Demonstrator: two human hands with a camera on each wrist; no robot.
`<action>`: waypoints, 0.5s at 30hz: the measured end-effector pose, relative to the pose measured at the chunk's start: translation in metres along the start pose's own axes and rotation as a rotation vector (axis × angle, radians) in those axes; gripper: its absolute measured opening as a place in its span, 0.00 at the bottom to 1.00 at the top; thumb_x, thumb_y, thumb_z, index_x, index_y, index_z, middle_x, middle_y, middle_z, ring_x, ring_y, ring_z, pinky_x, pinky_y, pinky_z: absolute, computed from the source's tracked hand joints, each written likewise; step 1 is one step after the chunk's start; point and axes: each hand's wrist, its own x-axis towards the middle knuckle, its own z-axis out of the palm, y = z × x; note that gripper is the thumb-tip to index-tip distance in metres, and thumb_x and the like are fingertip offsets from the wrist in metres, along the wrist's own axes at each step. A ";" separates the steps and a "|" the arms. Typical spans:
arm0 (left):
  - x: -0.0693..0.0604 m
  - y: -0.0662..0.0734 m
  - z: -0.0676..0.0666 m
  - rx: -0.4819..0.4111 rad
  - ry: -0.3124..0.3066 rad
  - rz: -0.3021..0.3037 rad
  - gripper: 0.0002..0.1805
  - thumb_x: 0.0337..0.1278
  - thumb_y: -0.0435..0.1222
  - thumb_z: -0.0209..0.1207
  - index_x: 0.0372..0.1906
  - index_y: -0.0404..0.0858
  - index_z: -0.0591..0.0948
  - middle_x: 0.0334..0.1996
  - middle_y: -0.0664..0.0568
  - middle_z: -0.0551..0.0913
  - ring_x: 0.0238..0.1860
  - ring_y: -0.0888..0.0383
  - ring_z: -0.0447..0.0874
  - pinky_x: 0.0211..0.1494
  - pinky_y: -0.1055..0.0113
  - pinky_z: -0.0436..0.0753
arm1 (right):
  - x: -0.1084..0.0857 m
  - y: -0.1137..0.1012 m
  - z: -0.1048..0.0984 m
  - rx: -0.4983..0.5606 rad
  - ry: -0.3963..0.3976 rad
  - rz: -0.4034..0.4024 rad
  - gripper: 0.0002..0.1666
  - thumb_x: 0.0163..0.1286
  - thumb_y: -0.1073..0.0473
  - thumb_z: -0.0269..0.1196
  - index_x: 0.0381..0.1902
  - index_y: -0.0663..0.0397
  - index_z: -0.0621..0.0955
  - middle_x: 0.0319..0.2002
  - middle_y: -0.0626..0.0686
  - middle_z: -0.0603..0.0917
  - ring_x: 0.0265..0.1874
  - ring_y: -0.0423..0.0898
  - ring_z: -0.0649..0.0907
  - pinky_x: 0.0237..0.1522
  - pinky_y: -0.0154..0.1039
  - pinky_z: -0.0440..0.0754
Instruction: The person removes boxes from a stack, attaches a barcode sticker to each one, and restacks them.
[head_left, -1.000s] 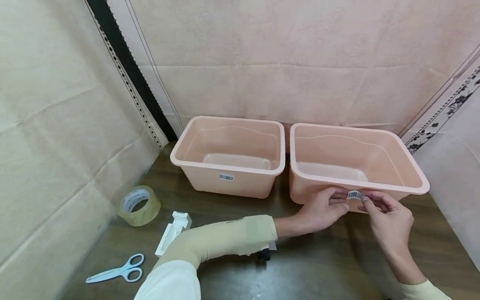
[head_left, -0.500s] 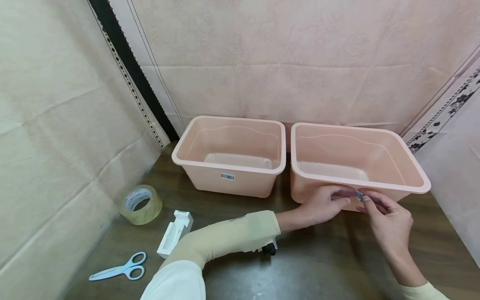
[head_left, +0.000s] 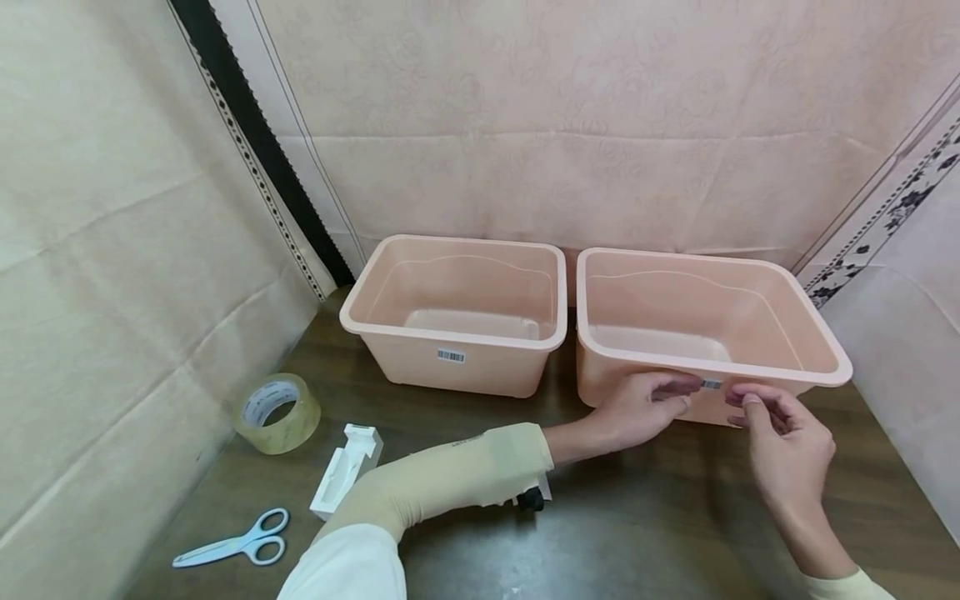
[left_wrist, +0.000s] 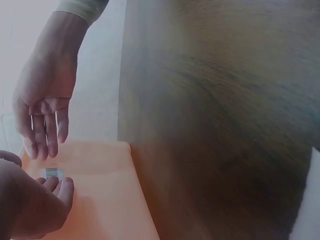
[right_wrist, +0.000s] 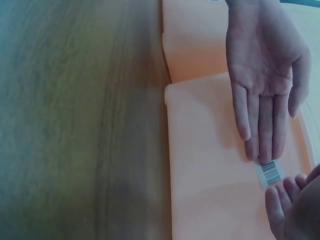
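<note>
A small white barcode label (head_left: 711, 384) lies against the front wall of the right pink plastic bin (head_left: 606, 375), just under its rim. My left hand (head_left: 639, 415) is at the label's left side; in the right wrist view its straight fingers reach the edge of the label (right_wrist: 271, 173). On the other side, my right hand (head_left: 791, 446) stands slightly away, fingers loosely bent with nothing between them. The left pink bin (head_left: 390, 354) carries a similar barcode label (head_left: 451, 356) on its front.
A roll of clear tape (head_left: 292, 427), light blue scissors (head_left: 232, 547) and a small white holder (head_left: 343, 475) lie at the left of the dark wooden table (head_left: 622, 542). Something black and white shows partly under the left forearm. Cloth-covered walls stand behind and at both sides.
A second ago both hands held the label between them, and half a second ago it was turned in the right fingers. Now it lies against the bin, and the right hand has drawn off rightward.
</note>
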 end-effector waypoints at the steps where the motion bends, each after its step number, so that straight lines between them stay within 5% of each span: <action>1: 0.000 -0.001 -0.001 0.002 0.000 0.006 0.18 0.76 0.39 0.59 0.65 0.43 0.85 0.61 0.60 0.88 0.60 0.74 0.84 0.55 0.84 0.80 | 0.000 0.001 0.002 -0.033 -0.028 -0.001 0.12 0.77 0.67 0.61 0.49 0.71 0.87 0.35 0.35 0.92 0.31 0.30 0.91 0.34 0.25 0.88; 6: -0.002 -0.006 -0.010 -0.007 0.002 0.026 0.18 0.77 0.38 0.59 0.65 0.41 0.84 0.62 0.56 0.88 0.61 0.71 0.85 0.58 0.84 0.80 | 0.006 0.006 0.010 -0.093 -0.164 0.000 0.15 0.79 0.66 0.57 0.52 0.68 0.87 0.36 0.32 0.92 0.30 0.31 0.91 0.37 0.27 0.89; 15: -0.011 -0.011 -0.026 -0.049 0.030 -0.013 0.18 0.77 0.35 0.59 0.65 0.39 0.84 0.62 0.51 0.88 0.60 0.70 0.85 0.59 0.81 0.81 | 0.018 0.017 -0.003 0.124 -0.120 0.130 0.16 0.81 0.66 0.56 0.49 0.77 0.85 0.35 0.43 0.94 0.33 0.38 0.93 0.33 0.32 0.90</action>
